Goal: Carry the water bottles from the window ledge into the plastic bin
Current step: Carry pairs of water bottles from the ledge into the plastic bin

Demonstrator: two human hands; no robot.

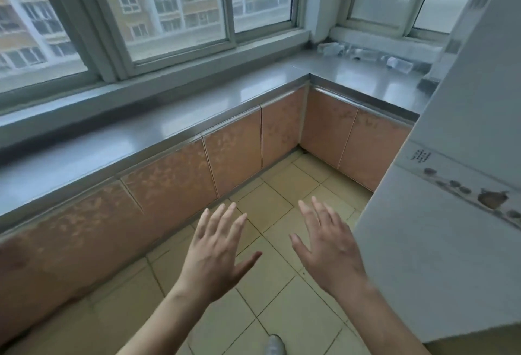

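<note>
Several clear plastic water bottles [363, 54] lie on their sides on the grey ledge [197, 112] in the far right corner, under the frosted window. They are blurred, so I cannot tell their number. My left hand [217, 250] and my right hand [329, 244] are held out low over the floor, palms down, fingers spread, holding nothing. Both hands are far from the bottles. No plastic bin is in view.
The grey ledge runs in an L along the windows above pinkish cabinet doors [234, 157]. A white wall [456, 213] with a decorated tile strip juts in on the right and hides the ledge's right end. Yellowish floor tiles [276, 306] lie below; a shoe tip [275, 346] shows at the bottom.
</note>
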